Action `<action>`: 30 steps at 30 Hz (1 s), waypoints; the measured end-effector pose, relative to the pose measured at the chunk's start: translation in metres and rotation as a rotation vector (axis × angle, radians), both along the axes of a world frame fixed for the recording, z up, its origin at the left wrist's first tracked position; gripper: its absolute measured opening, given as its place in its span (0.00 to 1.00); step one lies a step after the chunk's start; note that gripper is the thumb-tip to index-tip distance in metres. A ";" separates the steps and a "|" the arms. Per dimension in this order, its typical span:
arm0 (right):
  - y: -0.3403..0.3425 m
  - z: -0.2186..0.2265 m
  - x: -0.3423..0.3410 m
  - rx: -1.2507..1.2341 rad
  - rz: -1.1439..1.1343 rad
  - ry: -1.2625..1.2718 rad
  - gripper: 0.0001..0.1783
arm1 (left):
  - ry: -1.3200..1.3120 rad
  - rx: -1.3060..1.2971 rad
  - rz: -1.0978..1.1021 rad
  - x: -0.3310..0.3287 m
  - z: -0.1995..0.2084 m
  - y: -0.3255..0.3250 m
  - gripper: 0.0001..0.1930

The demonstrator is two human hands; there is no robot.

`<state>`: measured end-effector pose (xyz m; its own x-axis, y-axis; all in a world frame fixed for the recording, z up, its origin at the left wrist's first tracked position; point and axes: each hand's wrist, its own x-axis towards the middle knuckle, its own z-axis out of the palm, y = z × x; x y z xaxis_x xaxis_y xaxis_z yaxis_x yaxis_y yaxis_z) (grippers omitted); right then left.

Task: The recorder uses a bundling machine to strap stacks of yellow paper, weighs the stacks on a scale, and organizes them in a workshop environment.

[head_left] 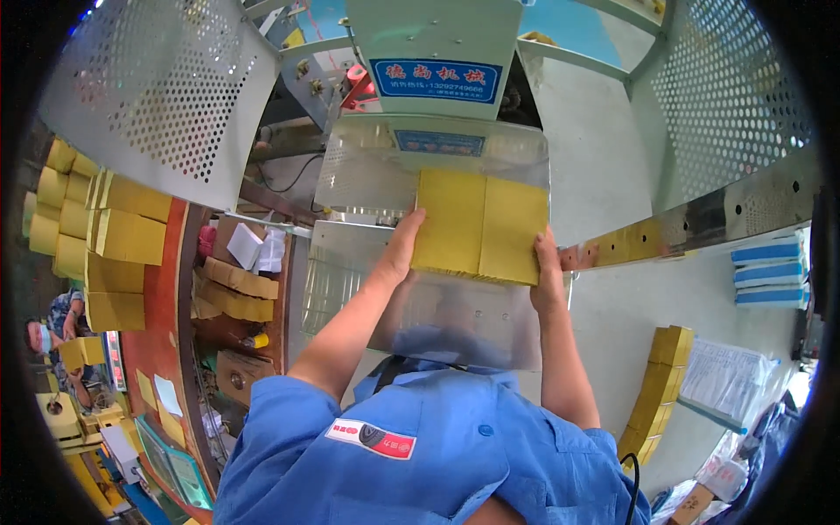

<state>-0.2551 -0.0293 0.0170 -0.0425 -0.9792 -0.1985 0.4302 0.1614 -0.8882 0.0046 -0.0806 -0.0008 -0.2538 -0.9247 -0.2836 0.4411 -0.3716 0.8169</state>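
I have two bare hands here, apart from each other and pressed on opposite sides of one yellow stack (479, 223): my left hand (404, 245) at its left edge, my right hand (549, 262) at its lower right corner. A single seam runs down the stack, marking two halves; I can't tell whether they are separate blocks. The stack sits in front of me, over two shiny steel plates, the upper plate (363, 175) and the lower plate (350, 293). I count two perforated panels (175, 96), one on each side, and three blue-and-white packs (770, 276) far right.

My fingertips are hidden by the stack, and so is whatever lies under it; I can't tell if it rests on steel or is lifted slightly. The yellow bundles (127, 236) on the red bench (166, 271) overlap too much to count. One co-worker (66, 315) at the far left is small and partly covered.

The stack's right side reaches almost to the upper plate's right edge, while steel runs on to its left. The end of a metal bar (674, 226) with holes comes just beside my right hand. Pale floor (612, 324) stretches between the lower plate and a yellow column (658, 385).
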 end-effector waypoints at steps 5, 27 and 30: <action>-0.001 -0.010 -0.005 -0.035 -0.007 -0.016 0.34 | -0.095 -0.022 0.034 -0.003 -0.005 0.003 0.26; -0.006 -0.034 -0.008 0.051 -0.002 0.042 0.36 | -0.171 -0.036 0.011 -0.024 0.011 0.008 0.25; -0.006 -0.036 -0.012 0.050 0.040 -0.024 0.36 | -0.103 -0.032 -0.008 -0.027 0.010 0.009 0.26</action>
